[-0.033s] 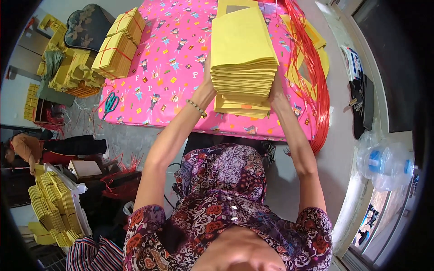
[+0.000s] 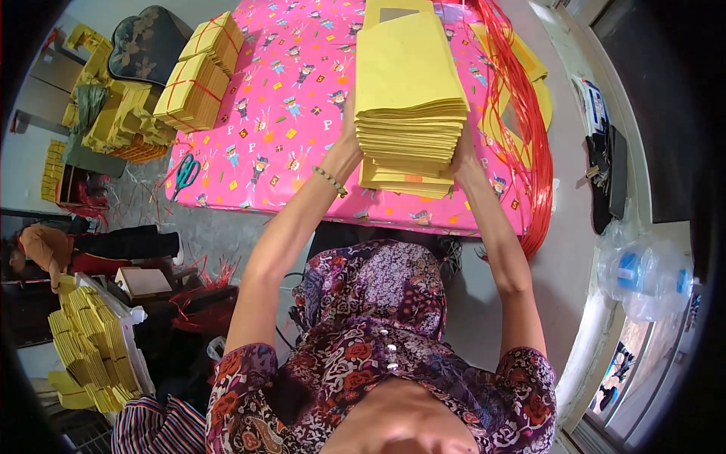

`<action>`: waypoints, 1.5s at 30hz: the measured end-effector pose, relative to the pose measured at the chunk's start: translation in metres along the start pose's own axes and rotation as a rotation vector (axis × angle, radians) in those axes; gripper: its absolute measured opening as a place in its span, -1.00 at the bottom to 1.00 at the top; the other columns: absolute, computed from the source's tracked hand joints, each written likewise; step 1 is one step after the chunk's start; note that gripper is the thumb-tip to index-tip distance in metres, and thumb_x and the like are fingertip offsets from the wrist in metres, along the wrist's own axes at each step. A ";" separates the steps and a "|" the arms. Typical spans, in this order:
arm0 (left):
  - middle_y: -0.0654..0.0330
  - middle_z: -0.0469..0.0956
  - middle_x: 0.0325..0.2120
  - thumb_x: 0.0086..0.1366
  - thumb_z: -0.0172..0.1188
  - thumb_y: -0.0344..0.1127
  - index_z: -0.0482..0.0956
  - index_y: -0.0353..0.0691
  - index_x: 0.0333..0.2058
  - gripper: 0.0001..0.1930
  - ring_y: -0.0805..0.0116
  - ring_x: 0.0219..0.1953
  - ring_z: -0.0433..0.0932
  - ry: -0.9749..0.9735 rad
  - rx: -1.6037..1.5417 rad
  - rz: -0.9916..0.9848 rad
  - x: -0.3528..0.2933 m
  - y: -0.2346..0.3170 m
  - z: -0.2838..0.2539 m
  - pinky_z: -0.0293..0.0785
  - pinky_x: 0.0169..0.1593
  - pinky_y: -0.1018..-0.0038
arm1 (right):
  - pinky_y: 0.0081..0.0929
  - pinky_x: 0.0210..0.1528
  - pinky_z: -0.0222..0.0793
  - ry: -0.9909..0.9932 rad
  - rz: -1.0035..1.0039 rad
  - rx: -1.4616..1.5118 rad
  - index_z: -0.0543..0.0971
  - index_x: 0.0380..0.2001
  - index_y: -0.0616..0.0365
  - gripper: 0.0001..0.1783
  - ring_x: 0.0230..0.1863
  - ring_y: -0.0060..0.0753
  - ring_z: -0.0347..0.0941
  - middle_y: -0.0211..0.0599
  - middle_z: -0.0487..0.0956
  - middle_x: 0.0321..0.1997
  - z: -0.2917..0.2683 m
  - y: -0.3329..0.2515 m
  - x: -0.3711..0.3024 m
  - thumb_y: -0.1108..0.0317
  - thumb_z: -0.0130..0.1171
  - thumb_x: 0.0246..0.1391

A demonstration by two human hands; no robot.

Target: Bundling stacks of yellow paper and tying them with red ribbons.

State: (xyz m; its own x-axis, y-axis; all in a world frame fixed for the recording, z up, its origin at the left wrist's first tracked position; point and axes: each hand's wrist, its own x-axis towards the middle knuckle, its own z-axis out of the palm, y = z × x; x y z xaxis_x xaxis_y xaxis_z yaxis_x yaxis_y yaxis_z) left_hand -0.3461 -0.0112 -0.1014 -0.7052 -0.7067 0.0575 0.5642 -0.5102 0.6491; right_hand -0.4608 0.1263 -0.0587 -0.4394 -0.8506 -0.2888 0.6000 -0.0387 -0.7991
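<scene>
A tall stack of yellow paper envelopes [image 2: 412,72] stands on the pink patterned table cover, in front of me. Its front shows many folded edges, and the lower part is set slightly inward from the upper part. My left hand [image 2: 350,135] is against the stack's left side, a beaded bracelet on that wrist. On the right side my right hand [image 2: 463,155] presses in, so the stack is held between both palms. Most of the fingers are hidden behind the envelopes. Another yellow envelope [image 2: 395,13] with a grey patch shows beyond the stack.
Red plastic strands [image 2: 535,166] hang over the table's right edge, across loose yellow sheets [image 2: 522,57]. Green-handled scissors [image 2: 187,172] lie at the left corner. Tied envelope bundles [image 2: 189,91] sit at the far left. Another person [image 2: 47,248] is by more envelope piles [image 2: 87,337].
</scene>
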 end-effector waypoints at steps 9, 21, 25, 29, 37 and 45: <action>0.11 0.42 0.00 0.37 -0.30 0.17 0.28 -0.24 0.12 -0.38 0.35 0.01 0.44 0.325 0.214 0.028 -0.082 0.007 0.044 0.42 0.04 0.40 | -0.46 0.29 0.00 -0.072 -0.072 0.064 -0.08 0.34 0.16 -0.21 0.30 -0.37 0.09 -0.25 0.11 0.34 -0.006 0.010 0.001 -0.13 -0.24 0.25; 0.18 0.44 -0.05 0.40 -0.31 0.04 0.29 -0.22 0.09 -0.50 0.38 -0.01 0.44 0.375 0.152 0.098 -0.085 0.005 0.048 0.40 0.03 0.43 | -0.48 0.29 0.00 0.016 -0.092 -0.016 -0.14 0.36 0.07 -0.25 0.31 -0.42 0.07 -0.31 0.10 0.35 0.006 0.006 -0.017 -0.10 -0.28 0.28; 0.16 0.43 -0.01 0.40 -0.31 0.07 0.28 -0.23 0.11 -0.46 0.36 0.02 0.43 0.334 0.252 0.114 -0.092 0.004 0.051 0.37 0.06 0.41 | -0.42 0.10 0.26 0.074 -0.072 0.042 0.14 0.20 0.13 -0.41 0.10 -0.39 0.31 -0.27 0.33 0.15 -0.011 0.022 -0.011 -0.02 -0.22 0.26; 0.15 0.41 0.02 0.39 -0.29 0.09 0.27 -0.23 0.12 -0.45 0.36 0.05 0.40 0.268 0.267 0.028 -0.094 0.010 0.051 0.34 0.09 0.40 | -0.34 -0.05 0.49 0.090 -0.135 0.080 0.36 0.05 0.19 -0.51 -0.06 -0.33 0.48 -0.22 0.48 0.00 -0.047 0.049 0.005 0.06 -0.12 0.23; 0.16 0.42 -0.01 0.37 -0.25 0.10 0.29 -0.23 0.10 -0.44 0.39 0.00 0.43 0.242 0.351 0.002 -0.087 0.023 0.042 0.36 0.07 0.43 | -0.46 0.34 -0.11 0.051 -0.058 -0.099 -0.14 0.34 0.20 -0.26 0.36 -0.32 -0.03 -0.18 0.02 0.38 -0.025 0.030 -0.004 -0.06 -0.31 0.30; 0.11 0.44 -0.05 0.40 -0.29 0.04 0.25 -0.22 0.11 -0.49 0.35 -0.07 0.49 0.531 0.152 -0.140 -0.072 0.023 0.055 0.50 -0.05 0.42 | -0.40 0.14 0.08 -0.004 0.092 0.073 0.05 0.18 0.17 -0.34 0.16 -0.36 0.08 -0.20 0.13 0.19 -0.031 0.038 0.015 -0.12 -0.28 0.25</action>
State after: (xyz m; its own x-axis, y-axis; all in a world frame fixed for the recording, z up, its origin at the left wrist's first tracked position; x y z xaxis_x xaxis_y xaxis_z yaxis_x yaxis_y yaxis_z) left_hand -0.3054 0.0550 -0.0488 -0.4338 -0.8069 -0.4009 0.3852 -0.5683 0.7271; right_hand -0.4652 0.1287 -0.1094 -0.3775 -0.8544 -0.3571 0.6851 0.0018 -0.7285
